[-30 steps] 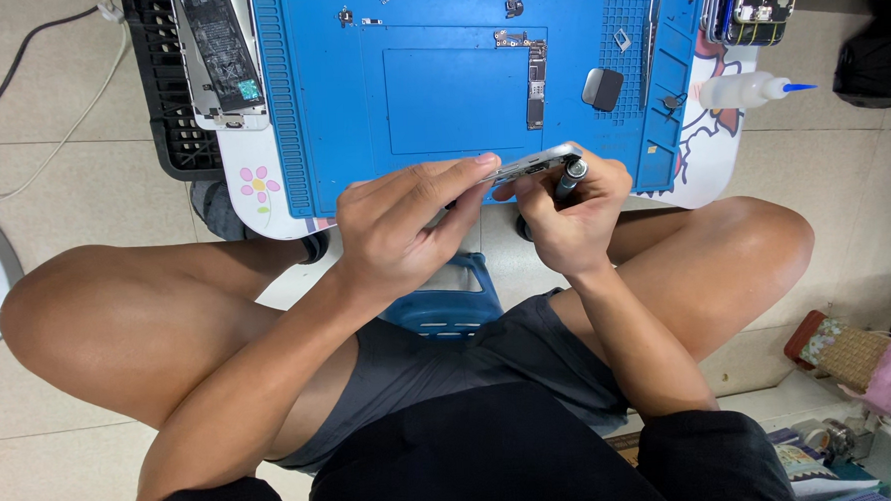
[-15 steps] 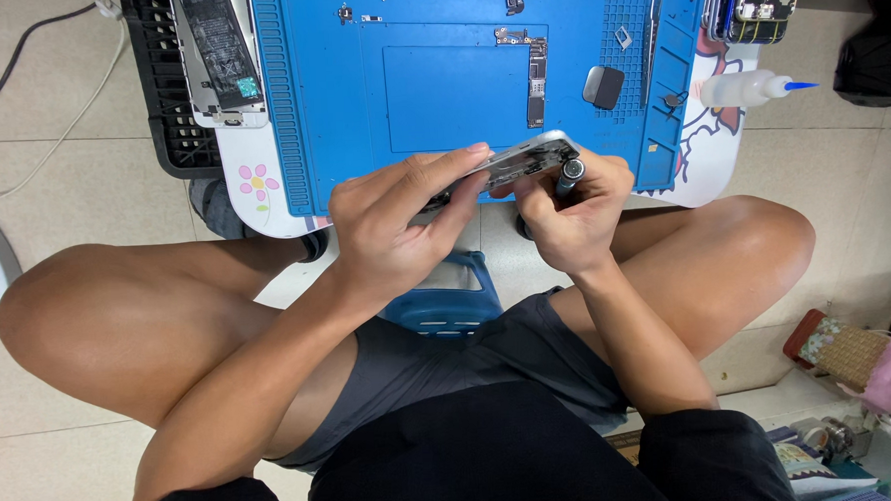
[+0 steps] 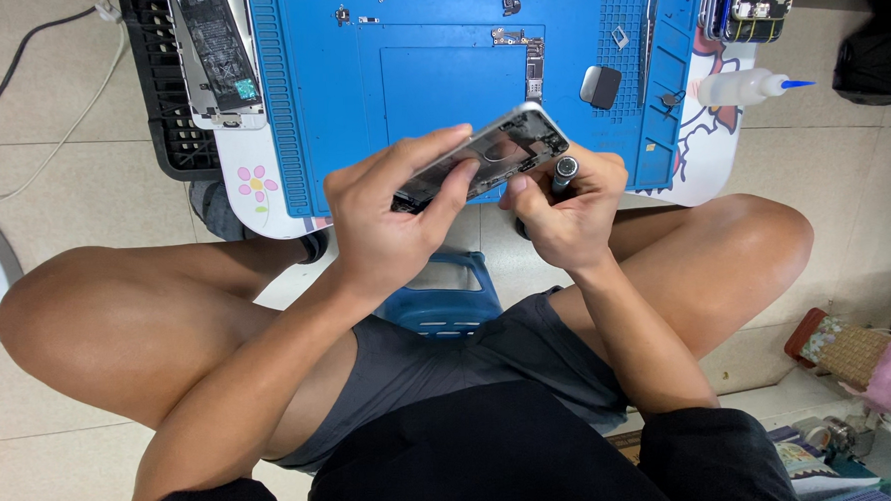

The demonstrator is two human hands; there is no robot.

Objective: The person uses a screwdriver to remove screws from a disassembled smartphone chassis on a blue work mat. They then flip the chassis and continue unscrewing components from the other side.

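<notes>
Since the earlier frame, the opened phone shell point(image 3: 487, 159) is tilted up more, so its inner side faces the camera, and both hands sit a little higher over the blue mat point(image 3: 458, 70). In the head view, at the centre of the frame, the left hand point(image 3: 394, 218) pinches the shell along its long edges. The right hand point(image 3: 564, 210) is closed around a dark screwdriver point(image 3: 565, 170), its tip hidden behind the shell. If the tip slips, it may scratch the inner parts. A freed screw could drop between the knees to the floor, because the shell hangs past the desk point(image 3: 263, 188) edge.
</notes>
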